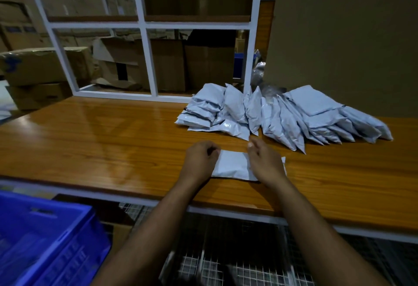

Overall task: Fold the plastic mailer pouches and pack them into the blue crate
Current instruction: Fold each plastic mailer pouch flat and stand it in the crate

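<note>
two hands work one mailer pouch (231,164) at the centre of the counter (90,141).
left hand (200,160) curls its fingers at the pouch's left edge, seemingly pinching it; right hand (263,161) rests on its right part, fingers loosely spread. pouch pile (282,116) sits centre right; blue crate (45,240) lower left.

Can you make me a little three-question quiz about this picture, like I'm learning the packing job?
1. True or false: the blue crate sits on top of the wooden table.
2. Which hand is nearer the pile of pouches? A) left hand B) right hand
3. Fill in: both hands are on one ____ lying flat near the table's front edge.

Key:
1. False; it stands below the table, at the lower left.
2. B
3. pouch
</note>
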`<control>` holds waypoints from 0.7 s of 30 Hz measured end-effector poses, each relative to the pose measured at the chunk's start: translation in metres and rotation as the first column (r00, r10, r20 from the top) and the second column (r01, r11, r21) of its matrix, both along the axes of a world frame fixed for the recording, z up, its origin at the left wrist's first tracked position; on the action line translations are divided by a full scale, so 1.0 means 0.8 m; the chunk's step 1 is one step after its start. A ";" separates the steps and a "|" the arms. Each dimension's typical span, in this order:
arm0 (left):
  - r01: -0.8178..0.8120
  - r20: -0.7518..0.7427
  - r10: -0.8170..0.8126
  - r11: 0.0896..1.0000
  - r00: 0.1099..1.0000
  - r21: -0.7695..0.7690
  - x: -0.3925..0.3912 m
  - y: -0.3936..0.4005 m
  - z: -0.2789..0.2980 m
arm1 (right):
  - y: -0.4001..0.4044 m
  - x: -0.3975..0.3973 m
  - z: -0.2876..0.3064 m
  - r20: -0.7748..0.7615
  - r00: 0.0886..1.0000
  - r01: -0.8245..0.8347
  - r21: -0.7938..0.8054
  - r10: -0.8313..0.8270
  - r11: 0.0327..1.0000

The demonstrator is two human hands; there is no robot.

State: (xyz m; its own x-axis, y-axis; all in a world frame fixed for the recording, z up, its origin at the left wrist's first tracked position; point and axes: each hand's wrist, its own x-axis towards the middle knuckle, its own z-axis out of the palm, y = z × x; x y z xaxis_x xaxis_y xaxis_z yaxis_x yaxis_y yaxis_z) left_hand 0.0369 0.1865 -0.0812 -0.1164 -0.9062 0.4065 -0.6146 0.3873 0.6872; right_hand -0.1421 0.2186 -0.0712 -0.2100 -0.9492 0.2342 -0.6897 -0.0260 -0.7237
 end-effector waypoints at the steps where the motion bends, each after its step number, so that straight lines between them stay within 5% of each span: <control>1: -0.004 -0.002 0.004 1.000 1.000 0.003 0.000 0.000 0.000 | -0.001 0.003 0.002 -0.077 0.996 -0.030 0.042 0.033 0.999; 5: -0.061 -0.069 0.064 0.997 0.996 0.040 0.005 -0.005 -0.001 | 0.004 0.024 -0.002 -0.390 0.908 -0.091 0.175 0.154 0.980; 9: -0.023 -0.388 0.125 0.966 0.913 0.256 0.010 -0.012 -0.002 | -0.006 0.026 -0.013 -0.499 0.851 -0.070 0.205 0.165 0.976; 11: -0.029 -0.428 0.134 0.969 0.894 0.244 0.012 -0.011 -0.001 | -0.009 0.030 -0.014 -0.621 0.765 -0.029 0.231 0.170 0.973; 16: 0.047 -0.067 -0.049 0.998 0.997 -0.030 -0.004 0.018 0.006 | -0.009 0.048 -0.005 -0.759 0.630 0.123 0.304 0.162 0.945; 21: 0.071 0.443 -0.080 0.997 0.893 0.036 -0.012 0.025 -0.004 | -0.003 0.039 -0.009 -0.689 0.701 0.056 0.308 0.182 0.950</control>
State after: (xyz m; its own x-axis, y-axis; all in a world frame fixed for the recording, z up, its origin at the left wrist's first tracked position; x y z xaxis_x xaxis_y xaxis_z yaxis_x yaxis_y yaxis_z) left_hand 0.0272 0.2061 -0.0840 -0.3490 -0.8944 0.2799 -0.8266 0.4344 0.3576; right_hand -0.1106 0.2160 -0.0784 -0.0344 -0.9994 0.0056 -0.9994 0.0343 -0.0072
